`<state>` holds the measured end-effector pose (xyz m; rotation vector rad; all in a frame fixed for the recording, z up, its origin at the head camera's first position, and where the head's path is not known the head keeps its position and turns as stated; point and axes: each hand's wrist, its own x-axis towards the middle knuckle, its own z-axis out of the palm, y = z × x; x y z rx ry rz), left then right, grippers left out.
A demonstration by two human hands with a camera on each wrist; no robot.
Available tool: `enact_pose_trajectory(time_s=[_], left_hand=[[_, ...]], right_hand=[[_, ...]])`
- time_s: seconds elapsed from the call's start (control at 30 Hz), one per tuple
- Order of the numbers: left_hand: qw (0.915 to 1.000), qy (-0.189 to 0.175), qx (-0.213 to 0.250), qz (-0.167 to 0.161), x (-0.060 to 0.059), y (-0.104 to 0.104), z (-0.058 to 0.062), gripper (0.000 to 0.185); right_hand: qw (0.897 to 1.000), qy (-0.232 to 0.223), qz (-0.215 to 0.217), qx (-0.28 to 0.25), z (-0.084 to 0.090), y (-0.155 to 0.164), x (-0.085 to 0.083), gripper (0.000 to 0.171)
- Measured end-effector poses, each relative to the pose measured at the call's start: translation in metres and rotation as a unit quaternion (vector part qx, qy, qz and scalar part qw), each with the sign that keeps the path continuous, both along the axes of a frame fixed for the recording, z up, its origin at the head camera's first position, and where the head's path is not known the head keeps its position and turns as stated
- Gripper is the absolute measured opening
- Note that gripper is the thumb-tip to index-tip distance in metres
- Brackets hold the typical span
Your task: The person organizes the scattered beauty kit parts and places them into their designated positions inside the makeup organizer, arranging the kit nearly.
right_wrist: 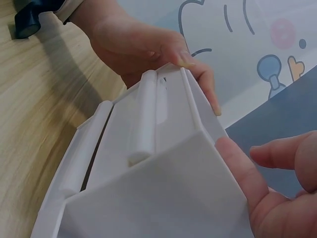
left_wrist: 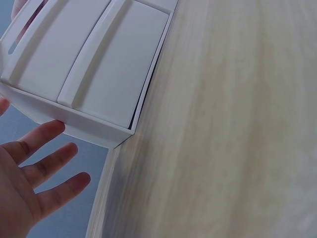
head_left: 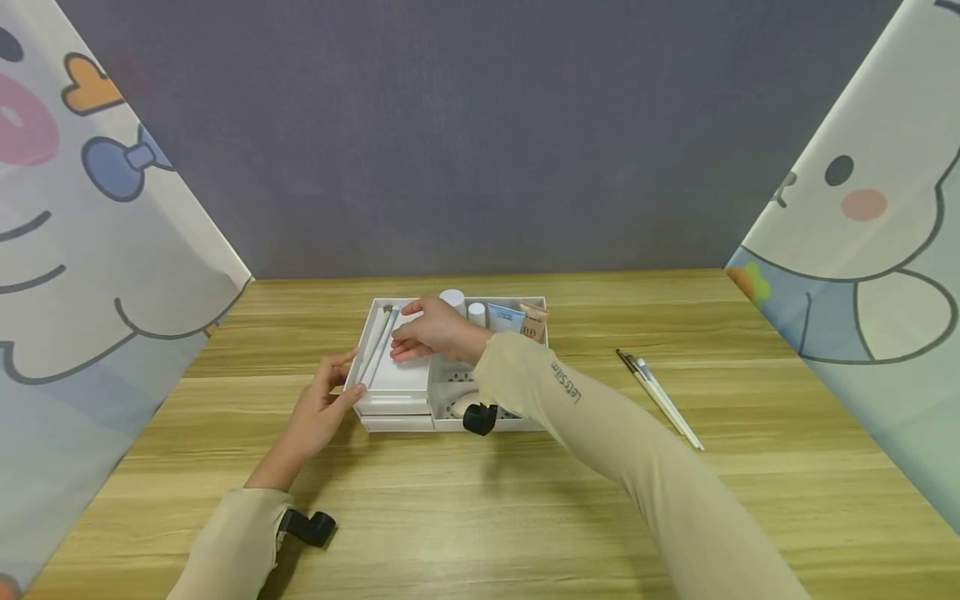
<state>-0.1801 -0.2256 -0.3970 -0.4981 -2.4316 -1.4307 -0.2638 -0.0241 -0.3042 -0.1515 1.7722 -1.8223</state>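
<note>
- The left hand [head_left: 318,412] braces the near left corner of the white organizer [head_left: 397,412] on the wooden table [head_left: 525,500], fingers straight and spread against its side, gripping nothing.
- The right hand [head_left: 431,332] lies over the organizer's top left compartment, fingers relaxed on the flat white surface; I see no pinch.
- Risk: a push from either hand could slide the light box, tipping the bottles [head_left: 465,307] at the back.
- Risk: the sleeve could drag across the box's contents.
- Only the head view shows the brushes [head_left: 660,398] lying well apart; the left wrist view shows the drawer fronts [left_wrist: 94,64].
</note>
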Motion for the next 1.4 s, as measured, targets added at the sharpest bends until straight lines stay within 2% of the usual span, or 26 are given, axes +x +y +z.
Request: enact_pose_trajectory(time_s=[0.37, 0.63, 0.87, 1.03, 1.4], left_hand=[[1.0, 0.0, 0.0, -0.002, -0.001, 0.0, 0.001, 0.047], [1.0, -0.002, 0.002, -0.001, 0.0, 0.0, 0.001, 0.046], [1.0, 0.007, 0.0, -0.002, -0.001, -0.001, 0.0, 0.046], [1.0, 0.002, -0.002, -0.001, -0.001, 0.0, 0.0, 0.046], [1.0, 0.001, -0.001, 0.0, 0.001, 0.0, 0.001, 0.046]], right_hand=[[1.0, 0.006, 0.008, -0.018, -0.003, 0.002, -0.003, 0.055], [0.997, 0.045, 0.025, -0.05, -0.005, 0.009, 0.002, 0.049], [0.99, 0.078, 0.048, -0.107, -0.011, 0.019, 0.008, 0.046], [0.982, 0.097, 0.059, -0.149, -0.009, 0.029, 0.015, 0.046], [0.976, 0.133, 0.116, -0.129, -0.002, 0.052, 0.031, 0.038]])
